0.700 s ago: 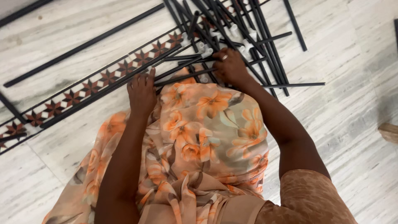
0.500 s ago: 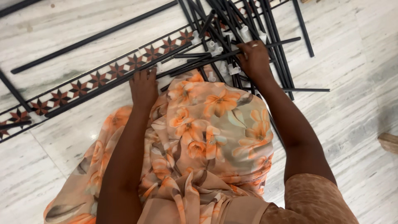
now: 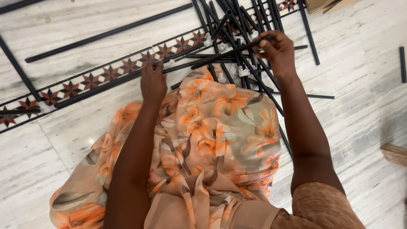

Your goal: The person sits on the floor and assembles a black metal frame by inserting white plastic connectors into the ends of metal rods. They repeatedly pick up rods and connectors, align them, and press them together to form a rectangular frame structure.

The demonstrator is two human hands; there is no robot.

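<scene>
From the head camera, the right hand (image 3: 275, 50) is far and right of centre, fingers curled shut around the end of a thin black rod (image 3: 231, 53). That rod runs leftward and slightly nearer from the grip, lifted a little over a heap of black rods (image 3: 237, 25) that fan out across the floor just beyond and below the hand. Small white connectors (image 3: 241, 71) lie among the heap, just left of and nearer than the right wrist.

The left hand (image 3: 152, 82) lies left of centre, palm down, fingers together and stretched forward; the fingertips touch or nearly touch a long black rod (image 3: 106, 82) that runs along the patterned floor border (image 3: 85, 80) of red and black stars. It clasps nothing that I can see.

Both forearms reach straight away from the body, the right one further out than the left. Between them spreads an orange floral cloth (image 3: 220, 127) over the person's lap. 1 more black rod (image 3: 106, 32) lies alone on the marble floor (image 3: 360, 110) at far left.
</scene>
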